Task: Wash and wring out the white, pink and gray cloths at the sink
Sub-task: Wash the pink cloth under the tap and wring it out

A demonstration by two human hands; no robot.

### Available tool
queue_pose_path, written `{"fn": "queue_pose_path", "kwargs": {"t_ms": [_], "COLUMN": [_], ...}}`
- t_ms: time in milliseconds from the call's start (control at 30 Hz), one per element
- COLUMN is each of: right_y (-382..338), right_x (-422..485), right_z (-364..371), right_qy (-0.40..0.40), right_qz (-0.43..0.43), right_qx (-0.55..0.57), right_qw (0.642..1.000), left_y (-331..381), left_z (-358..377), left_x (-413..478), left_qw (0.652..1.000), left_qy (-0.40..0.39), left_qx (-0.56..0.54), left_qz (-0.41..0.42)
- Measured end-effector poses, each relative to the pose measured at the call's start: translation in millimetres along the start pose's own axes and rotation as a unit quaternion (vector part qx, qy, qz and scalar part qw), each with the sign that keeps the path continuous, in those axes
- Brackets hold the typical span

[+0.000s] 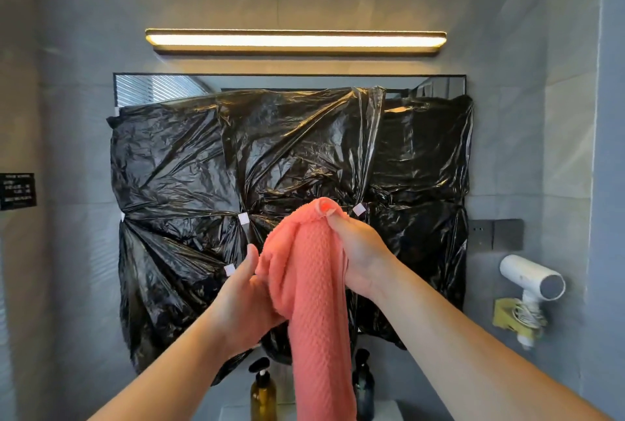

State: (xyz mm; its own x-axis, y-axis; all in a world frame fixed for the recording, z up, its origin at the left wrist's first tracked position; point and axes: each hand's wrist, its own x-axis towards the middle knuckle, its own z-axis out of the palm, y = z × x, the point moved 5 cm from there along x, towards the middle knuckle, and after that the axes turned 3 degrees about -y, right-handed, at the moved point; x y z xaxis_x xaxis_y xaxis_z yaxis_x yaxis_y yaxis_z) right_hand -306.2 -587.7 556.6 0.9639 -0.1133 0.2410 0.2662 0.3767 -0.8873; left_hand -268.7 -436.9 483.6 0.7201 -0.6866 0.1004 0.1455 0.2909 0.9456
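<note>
Here the pink cloth (318, 288) hangs lengthwise, its long axis near vertical, held up in front of the black plastic sheeting (291, 157) over the mirror. The right hand (358, 251) pinches its top corner; the left hand (248, 299), lower and beside it, closes on a gathered fold mid-length. A wringing twist would likely run along that axis. Below stands an amber pump bottle (263, 393).
</note>
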Motion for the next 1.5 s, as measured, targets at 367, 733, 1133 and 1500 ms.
{"fn": "queue_pose_path", "kwargs": {"t_ms": [367, 733, 1133, 1500], "right_y": [14.1, -3.5, 45.8, 44.7], "right_x": [10.6, -28.0, -42.8, -30.2], "right_z": [-24.0, -39.0, -53.5, -60.5], "right_qy": [-0.001, -0.167, -0.121, -0.003], "right_qz": [0.114, 0.095, 0.061, 0.099], "right_qx": [0.127, -0.087, 0.056, -0.325], "right_qw": [0.985, 0.978, 0.989, 0.941], "left_y": [31.8, 43.8, 39.5, 10.7], "left_z": [28.9, 36.0, 55.2, 9.4], "left_x": [-9.1, -1.6, -3.3, -49.7], "left_qw": [0.99, 0.975, 0.982, 0.924], "left_qy": [0.096, 0.215, 0.167, 0.35], "left_qx": [-0.087, -0.043, 0.056, 0.148], "left_qz": [0.065, 0.039, 0.067, 0.038]}}
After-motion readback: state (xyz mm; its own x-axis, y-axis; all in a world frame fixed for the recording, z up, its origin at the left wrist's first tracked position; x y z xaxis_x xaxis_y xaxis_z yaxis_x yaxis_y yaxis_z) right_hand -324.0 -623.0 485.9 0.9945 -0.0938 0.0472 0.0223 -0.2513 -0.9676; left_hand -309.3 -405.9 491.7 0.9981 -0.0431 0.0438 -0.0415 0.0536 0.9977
